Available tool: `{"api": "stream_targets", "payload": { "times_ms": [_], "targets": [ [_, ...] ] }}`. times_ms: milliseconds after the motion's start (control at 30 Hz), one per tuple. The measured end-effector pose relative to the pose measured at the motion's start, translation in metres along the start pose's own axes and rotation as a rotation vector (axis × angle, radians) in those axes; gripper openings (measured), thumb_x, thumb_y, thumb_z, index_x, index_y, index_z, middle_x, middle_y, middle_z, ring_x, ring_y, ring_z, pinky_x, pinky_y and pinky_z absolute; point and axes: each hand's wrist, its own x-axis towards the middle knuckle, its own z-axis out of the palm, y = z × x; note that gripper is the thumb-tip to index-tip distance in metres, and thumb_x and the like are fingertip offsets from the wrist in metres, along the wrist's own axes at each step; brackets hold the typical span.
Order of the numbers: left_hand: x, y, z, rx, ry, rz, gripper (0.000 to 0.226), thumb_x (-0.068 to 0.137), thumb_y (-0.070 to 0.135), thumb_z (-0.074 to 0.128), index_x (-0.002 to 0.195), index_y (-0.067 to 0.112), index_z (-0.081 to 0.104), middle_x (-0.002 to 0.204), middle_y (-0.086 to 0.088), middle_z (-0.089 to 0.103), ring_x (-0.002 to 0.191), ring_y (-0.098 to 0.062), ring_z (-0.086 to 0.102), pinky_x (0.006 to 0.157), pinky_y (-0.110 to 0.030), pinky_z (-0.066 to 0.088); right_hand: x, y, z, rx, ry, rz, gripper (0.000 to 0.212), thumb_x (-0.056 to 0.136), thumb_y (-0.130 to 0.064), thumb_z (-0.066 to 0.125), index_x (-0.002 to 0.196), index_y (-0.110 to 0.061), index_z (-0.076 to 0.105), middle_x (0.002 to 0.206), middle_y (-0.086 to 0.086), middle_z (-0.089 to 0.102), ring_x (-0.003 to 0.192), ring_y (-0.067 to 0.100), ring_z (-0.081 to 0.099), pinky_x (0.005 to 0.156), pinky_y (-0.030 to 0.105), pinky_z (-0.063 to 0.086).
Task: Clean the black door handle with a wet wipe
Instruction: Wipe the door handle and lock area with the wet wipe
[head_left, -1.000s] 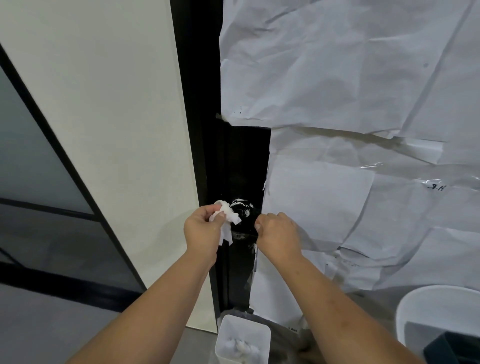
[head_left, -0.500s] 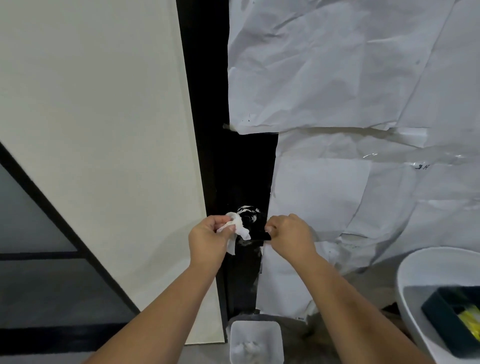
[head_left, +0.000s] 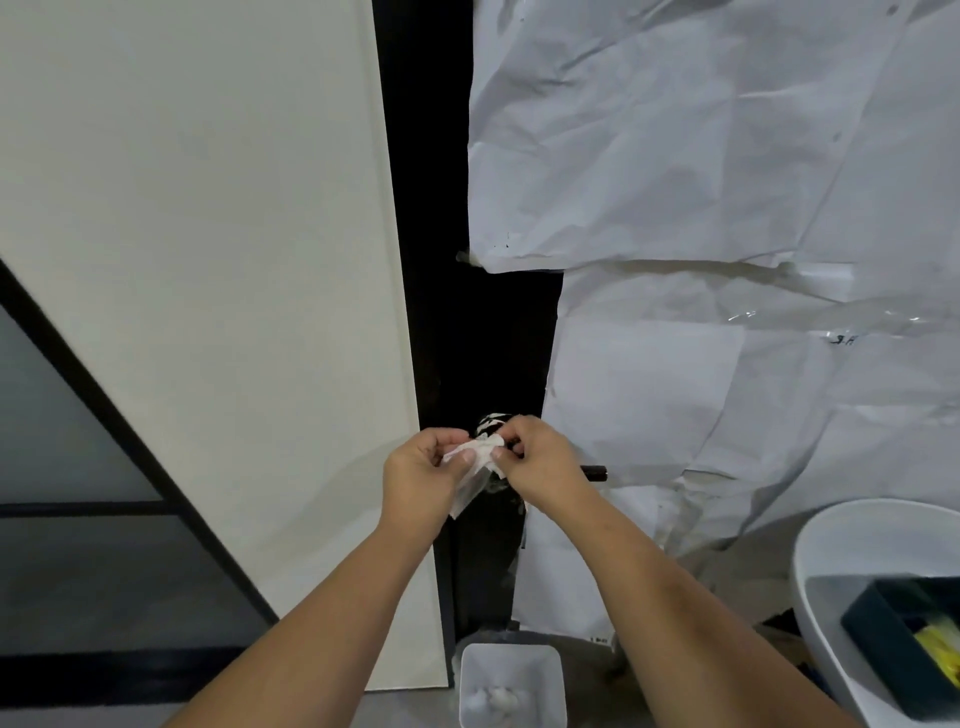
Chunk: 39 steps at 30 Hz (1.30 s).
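A crumpled white wet wipe (head_left: 475, 467) is pinched between both of my hands in front of the black door (head_left: 483, 338). My left hand (head_left: 421, 478) grips its left side and my right hand (head_left: 540, 465) grips its right side. The black door handle (head_left: 595, 472) sticks out to the right from behind my right hand; only its tip shows. Above my fingers a white-smeared black round part (head_left: 491, 423) of the handle base is visible.
Crumpled white paper (head_left: 701, 156) covers the door to the right. A cream wall panel (head_left: 208, 260) stands on the left. A small white bin (head_left: 511, 686) with used wipes sits on the floor below. A white tub (head_left: 831, 561) holding a dark box is at lower right.
My right hand has let go of the handle and moved left to take hold of the wipe together with my left hand. The handle's tip has become visible.
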Motion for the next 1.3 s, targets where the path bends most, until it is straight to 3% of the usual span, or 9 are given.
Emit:
{"api": "stream_targets", "payload": {
  "times_ms": [167, 267, 467, 600, 700, 833, 967, 1167, 1300],
  "targets": [
    [-0.003, 0.005, 0.005, -0.001, 0.156, 0.063, 0.016, 0.088, 0.013, 0.074, 0.101, 0.020, 0.071, 0.088, 0.011, 0.071, 0.081, 0.007, 0.065, 0.072, -0.006, 0.050, 0.002, 0.011, -0.013, 0.080, 0.103, 0.079, 0.012, 0.088, -0.013, 0.055, 0.091, -0.025, 0.053, 0.076, -0.003, 0.057, 0.071, 0.012, 0.056, 0.059, 0.021, 0.043],
    [-0.003, 0.006, 0.007, 0.134, 0.273, 0.176, 0.016, 0.090, 0.018, 0.072, 0.104, 0.024, 0.068, 0.096, 0.013, 0.063, 0.090, -0.003, 0.062, 0.078, -0.010, 0.048, 0.004, 0.016, -0.019, 0.133, 0.205, 0.063, 0.020, 0.086, -0.010, 0.050, 0.094, -0.028, 0.054, 0.074, -0.002, 0.055, 0.065, 0.014, 0.053, 0.058, 0.027, 0.046],
    [0.010, 0.001, 0.012, 0.574, 0.396, 0.780, 0.031, 0.087, 0.007, 0.070, 0.116, 0.016, 0.066, 0.111, -0.003, 0.057, 0.101, -0.021, 0.053, 0.087, -0.034, 0.047, -0.005, 0.006, -0.015, 0.004, 0.482, -0.277, 0.023, 0.085, 0.002, 0.054, 0.100, -0.012, 0.062, 0.095, -0.001, 0.050, 0.070, 0.002, 0.047, 0.065, 0.004, 0.038],
    [0.031, 0.014, 0.015, 0.713, 0.464, 1.232, 0.029, 0.086, 0.009, 0.073, 0.108, 0.026, 0.064, 0.112, 0.000, 0.061, 0.098, -0.023, 0.060, 0.088, -0.038, 0.045, -0.003, 0.012, 0.002, -0.278, 0.300, -0.459, 0.026, 0.083, -0.003, 0.058, 0.108, -0.010, 0.061, 0.103, 0.002, 0.052, 0.081, 0.012, 0.051, 0.070, 0.021, 0.050],
    [0.053, 0.040, 0.013, 0.752, 0.541, 1.406, 0.025, 0.089, 0.011, 0.068, 0.105, 0.030, 0.065, 0.113, 0.006, 0.059, 0.101, -0.019, 0.059, 0.098, -0.044, 0.042, 0.000, 0.013, 0.012, -0.491, 0.263, -0.495, 0.030, 0.077, -0.008, 0.061, 0.106, -0.018, 0.064, 0.105, -0.002, 0.059, 0.092, 0.018, 0.051, 0.077, 0.031, 0.048],
    [0.081, 0.063, 0.010, 0.791, 0.639, 1.470, 0.018, 0.090, 0.013, 0.070, 0.093, 0.030, 0.076, 0.109, 0.008, 0.062, 0.102, -0.017, 0.060, 0.111, -0.053, 0.026, 0.003, 0.010, 0.020, -0.534, 0.150, -0.438, 0.041, 0.082, -0.010, 0.059, 0.122, -0.019, 0.060, 0.123, -0.007, 0.051, 0.102, 0.016, 0.044, 0.086, 0.027, 0.047],
    [0.097, 0.056, 0.008, 0.853, 0.706, 1.428, 0.026, 0.088, 0.008, 0.071, 0.098, 0.031, 0.075, 0.123, 0.008, 0.056, 0.119, -0.017, 0.051, 0.113, -0.060, 0.019, 0.011, 0.009, 0.020, -0.507, 0.131, -0.428, 0.038, 0.081, -0.004, 0.061, 0.118, -0.011, 0.063, 0.122, -0.001, 0.051, 0.101, 0.017, 0.045, 0.087, 0.025, 0.048],
    [0.099, 0.053, 0.009, 0.782, 0.701, 1.458, 0.033, 0.090, 0.005, 0.069, 0.111, 0.030, 0.065, 0.129, 0.005, 0.054, 0.124, -0.019, 0.048, 0.117, -0.052, 0.021, 0.014, 0.020, 0.022, -0.402, 0.245, -0.266, 0.026, 0.075, 0.002, 0.067, 0.100, -0.006, 0.067, 0.095, 0.004, 0.055, 0.083, 0.017, 0.050, 0.067, 0.014, 0.038],
    [0.099, 0.051, 0.010, 0.778, 0.704, 1.446, 0.032, 0.091, 0.006, 0.068, 0.111, 0.031, 0.064, 0.129, 0.006, 0.053, 0.124, -0.019, 0.048, 0.116, -0.052, 0.022, 0.010, 0.011, 0.027, -0.493, 0.180, -0.345, 0.029, 0.079, -0.002, 0.064, 0.107, -0.007, 0.065, 0.112, 0.004, 0.053, 0.095, 0.019, 0.045, 0.075, 0.022, 0.049]
  ]
}}
